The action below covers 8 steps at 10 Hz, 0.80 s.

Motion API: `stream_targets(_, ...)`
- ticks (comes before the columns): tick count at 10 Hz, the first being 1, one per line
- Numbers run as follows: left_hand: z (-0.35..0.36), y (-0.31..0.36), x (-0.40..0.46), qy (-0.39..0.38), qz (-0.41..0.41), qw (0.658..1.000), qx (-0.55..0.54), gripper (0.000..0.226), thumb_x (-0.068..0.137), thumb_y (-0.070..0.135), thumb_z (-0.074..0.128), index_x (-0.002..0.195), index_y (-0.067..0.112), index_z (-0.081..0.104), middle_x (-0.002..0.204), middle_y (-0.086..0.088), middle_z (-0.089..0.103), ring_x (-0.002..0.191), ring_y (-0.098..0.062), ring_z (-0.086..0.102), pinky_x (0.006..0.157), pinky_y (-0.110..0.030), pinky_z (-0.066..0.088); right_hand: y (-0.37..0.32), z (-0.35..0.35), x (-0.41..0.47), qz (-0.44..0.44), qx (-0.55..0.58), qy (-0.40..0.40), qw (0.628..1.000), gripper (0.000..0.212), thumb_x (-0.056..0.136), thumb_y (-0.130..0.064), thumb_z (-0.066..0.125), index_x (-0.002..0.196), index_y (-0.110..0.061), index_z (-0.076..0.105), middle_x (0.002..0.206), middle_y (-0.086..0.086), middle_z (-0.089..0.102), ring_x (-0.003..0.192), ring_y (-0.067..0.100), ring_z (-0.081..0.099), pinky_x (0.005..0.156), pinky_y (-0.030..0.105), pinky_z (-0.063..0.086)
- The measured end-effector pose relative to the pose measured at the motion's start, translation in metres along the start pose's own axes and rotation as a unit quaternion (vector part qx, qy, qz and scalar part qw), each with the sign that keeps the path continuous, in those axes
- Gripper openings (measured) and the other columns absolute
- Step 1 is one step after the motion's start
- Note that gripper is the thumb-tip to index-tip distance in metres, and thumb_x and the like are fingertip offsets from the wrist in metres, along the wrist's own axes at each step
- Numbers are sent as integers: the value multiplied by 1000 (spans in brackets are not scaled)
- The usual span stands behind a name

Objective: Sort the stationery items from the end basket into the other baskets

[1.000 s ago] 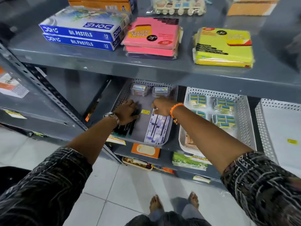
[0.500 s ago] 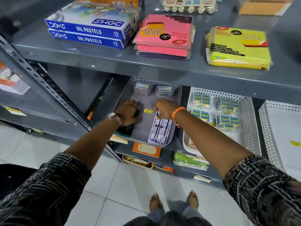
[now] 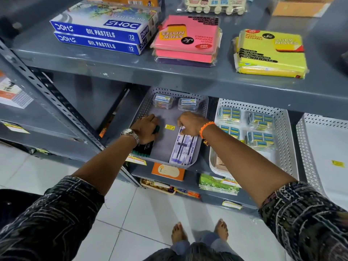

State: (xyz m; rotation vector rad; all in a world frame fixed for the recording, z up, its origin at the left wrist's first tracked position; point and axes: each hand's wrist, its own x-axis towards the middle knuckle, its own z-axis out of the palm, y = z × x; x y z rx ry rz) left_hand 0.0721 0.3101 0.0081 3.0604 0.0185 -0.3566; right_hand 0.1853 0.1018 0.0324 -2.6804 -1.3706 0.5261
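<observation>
Left hand (image 3: 146,129) curled on dark marker pack (image 3: 143,147), right hand (image 3: 190,123) pinching white pen pack (image 3: 183,149), both inside grey basket (image 3: 169,117)

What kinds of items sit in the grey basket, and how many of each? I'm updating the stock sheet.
Clear boxes: 2
Black pen packs: 1, under the left hand
White-and-blue pen packs: 1, top end under the right hand
Total: 4 in the grey basket, if each pen bundle counts as one; the hands may hide more.
</observation>
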Motion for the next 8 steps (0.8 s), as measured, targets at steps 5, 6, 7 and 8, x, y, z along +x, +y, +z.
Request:
stream_targets(5, -25, 47, -82, 334, -47, 909, -246, 34, 83, 2, 49, 106, 9, 74, 110, -8, 73, 99, -26, 69, 91, -30, 53, 4, -3, -148, -10, 208, 253, 945, 25, 95, -20, 60, 117, -13, 67, 115, 3, 61, 104, 21, 60, 93, 40, 52)
stream_targets(6, -17, 107, -133, 431, -72, 858, -270, 33, 81, 4, 45, 95, 11, 74, 93, -2, 71, 81, -21, 66, 71, -22, 48, 6, 6, -220, -10, 281, 308, 909, 22, 94, -15, 59, 114, -16, 68, 116, 0, 63, 102, 16, 63, 92, 39, 54)
stream_targets(7, -24, 163, -153, 478, -40, 839, -257, 31, 79, 3, 45, 92, 8, 72, 91, -5, 70, 81, -20, 63, 71, -21, 44, 6, -2, -274, -24, 292, 371, 882, 21, 92, -9, 60, 110, -15, 70, 113, -2, 65, 104, 13, 63, 92, 34, 53)
stream_targets(8, -57, 233, -166, 535, 23, 805, -254, 34, 78, -2, 47, 101, 10, 70, 97, -7, 71, 90, -19, 62, 80, -26, 48, -3, -26, -336, -48, 285, 449, 846, 16, 92, -8, 60, 102, -10, 72, 105, -2, 67, 104, 14, 64, 91, 30, 50)
